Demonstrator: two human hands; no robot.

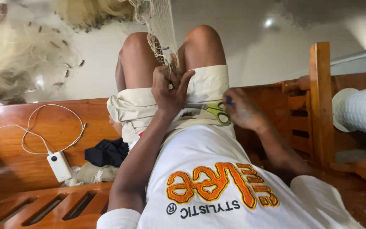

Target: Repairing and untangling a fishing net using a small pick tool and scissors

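Observation:
My left hand (169,90) is closed on a strand of pale fishing net (159,25) that runs up between my bare knees to a heap on the floor. My right hand (243,111) rests on my right thigh with the fingers curled, pinching a small dark blue thing (228,101) at its tips. Scissors (212,109) with yellow-green handles lie across my beige shorts (208,82); the handles touch the right hand's fingertips and the blades point toward my left hand.
I sit on a wooden bench (30,140). On it to my left lie a white power bank (59,166) with a looping white cable, and dark cloth (106,152). A wooden armrest post (320,101) and a white mesh-covered roll (363,111) stand at right. Piled net with weights (26,55) lies top left.

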